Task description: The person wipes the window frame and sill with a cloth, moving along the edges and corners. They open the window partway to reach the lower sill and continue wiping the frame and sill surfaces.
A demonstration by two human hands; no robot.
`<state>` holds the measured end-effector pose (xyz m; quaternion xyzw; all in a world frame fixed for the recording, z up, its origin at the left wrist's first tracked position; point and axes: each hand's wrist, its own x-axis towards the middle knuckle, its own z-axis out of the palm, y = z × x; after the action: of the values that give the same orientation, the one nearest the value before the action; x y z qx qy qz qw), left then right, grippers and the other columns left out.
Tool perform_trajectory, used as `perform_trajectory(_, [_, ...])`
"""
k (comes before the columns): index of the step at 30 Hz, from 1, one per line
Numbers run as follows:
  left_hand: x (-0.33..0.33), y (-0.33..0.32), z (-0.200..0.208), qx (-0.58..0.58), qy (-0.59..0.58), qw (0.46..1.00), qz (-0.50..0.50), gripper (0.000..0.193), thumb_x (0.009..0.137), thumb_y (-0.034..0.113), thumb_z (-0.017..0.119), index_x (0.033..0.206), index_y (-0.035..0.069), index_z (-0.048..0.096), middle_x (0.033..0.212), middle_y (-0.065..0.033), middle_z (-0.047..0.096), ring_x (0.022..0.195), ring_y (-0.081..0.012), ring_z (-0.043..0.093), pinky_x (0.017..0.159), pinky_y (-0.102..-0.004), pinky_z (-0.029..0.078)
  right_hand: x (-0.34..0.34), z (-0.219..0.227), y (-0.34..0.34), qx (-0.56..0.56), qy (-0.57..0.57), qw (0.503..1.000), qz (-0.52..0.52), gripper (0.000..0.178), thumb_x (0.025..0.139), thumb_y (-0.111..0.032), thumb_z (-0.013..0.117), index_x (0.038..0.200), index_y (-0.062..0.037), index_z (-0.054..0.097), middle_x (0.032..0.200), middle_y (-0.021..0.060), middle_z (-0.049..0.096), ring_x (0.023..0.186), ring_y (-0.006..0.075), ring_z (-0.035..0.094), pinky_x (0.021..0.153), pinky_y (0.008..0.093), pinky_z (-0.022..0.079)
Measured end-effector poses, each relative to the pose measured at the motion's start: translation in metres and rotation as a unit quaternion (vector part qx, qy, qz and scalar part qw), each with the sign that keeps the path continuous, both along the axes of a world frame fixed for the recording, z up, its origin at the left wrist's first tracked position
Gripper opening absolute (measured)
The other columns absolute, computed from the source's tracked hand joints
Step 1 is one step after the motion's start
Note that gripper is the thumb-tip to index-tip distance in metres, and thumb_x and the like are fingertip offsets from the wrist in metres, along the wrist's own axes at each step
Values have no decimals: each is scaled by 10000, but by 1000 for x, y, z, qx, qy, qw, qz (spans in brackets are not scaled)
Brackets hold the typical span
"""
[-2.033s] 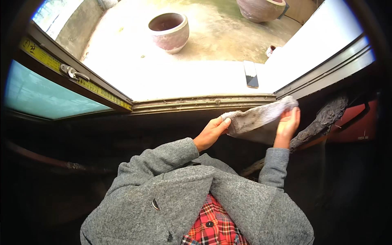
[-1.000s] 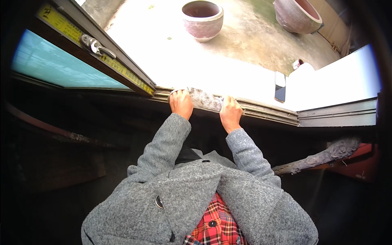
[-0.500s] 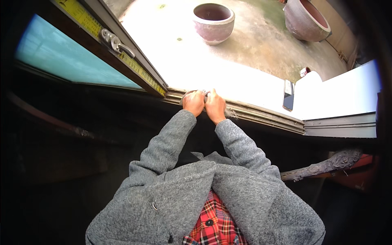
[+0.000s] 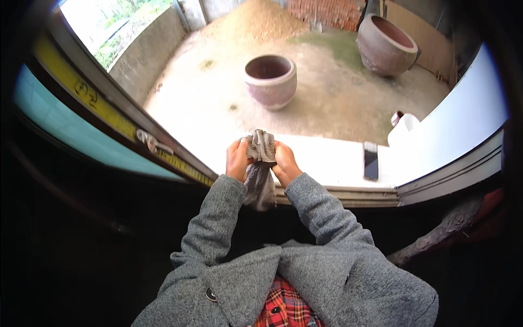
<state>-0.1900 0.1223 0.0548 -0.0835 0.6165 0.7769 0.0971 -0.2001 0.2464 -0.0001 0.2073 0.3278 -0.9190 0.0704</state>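
A crumpled grey-brown cloth (image 4: 261,147) is stretched between my two hands in front of the open window, its loose lower part hanging down over the track. My left hand (image 4: 237,159) grips its left side, and my right hand (image 4: 285,162) grips the right side. Beneath and to the right of the cloth runs the metal window track (image 4: 348,197). On the white sill (image 4: 321,161) beyond the track, a phone (image 4: 371,162) lies to the right of my hands.
At left stands a sash frame with yellow tape and a metal latch (image 4: 152,143). A white container (image 4: 404,128) sits beyond the phone. Outside are two large clay pots, one upright (image 4: 271,90) and one tilted (image 4: 384,48), and a sand heap (image 4: 256,20). A rough branch (image 4: 444,231) lies at right.
My hands have lifted off the track with the cloth, which now hangs open between them. The view has tilted up, showing more of the yard.
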Motion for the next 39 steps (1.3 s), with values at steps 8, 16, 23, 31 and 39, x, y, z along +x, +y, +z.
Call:
perform_trajectory(8, [-135, 62, 86, 255, 68, 964, 24, 313, 991, 188, 333, 1155, -42, 470, 1099, -169, 576, 973, -283, 608, 817, -447, 539, -136, 137, 113, 114, 199, 966, -120, 188, 951, -106, 421, 1044, 17, 529, 955, 115, 619, 821, 206, 621, 776, 352, 530])
perform_trajectory(16, [-232, 183, -41, 416, -217, 882, 38, 362, 971, 142, 298, 1158, -103, 489, 1092, -230, 611, 908, -335, 652, 678, -407, 602, -287, 122, 277, 619, -21, 784, 53, 134, 884, -93, 466, 934, -38, 578, 818, 72, 640, 691, 178, 638, 597, 318, 501])
perform_trajectory(23, [-213, 238, -112, 412, -344, 843, -9, 362, 973, 155, 279, 1159, -82, 482, 1102, -232, 607, 883, -316, 634, 751, -390, 560, -294, 122, 329, 489, 51, 868, -75, 166, 873, -81, 471, 1009, -28, 549, 863, 112, 637, 732, 264, 652, 637, 423, 533])
perform_trajectory(31, [-195, 242, -119, 544, -220, 788, -186, 353, 990, 207, 325, 1141, -54, 508, 1171, -206, 583, 984, -318, 611, 852, -422, 522, -268, 164, 336, 477, 146, 860, -103, 158, 905, -110, 488, 1018, -30, 563, 852, 96, 656, 814, 269, 653, 715, 416, 532])
perform_trajectory(39, [-181, 306, -102, -153, -83, 922, -347, 253, 873, 242, 503, 907, 16, 612, 982, -157, 643, 851, -260, 644, 629, -403, 539, -267, 110, 384, 622, 7, 783, 14, 196, 877, -83, 497, 1023, 18, 579, 849, 105, 642, 717, 241, 656, 665, 400, 561])
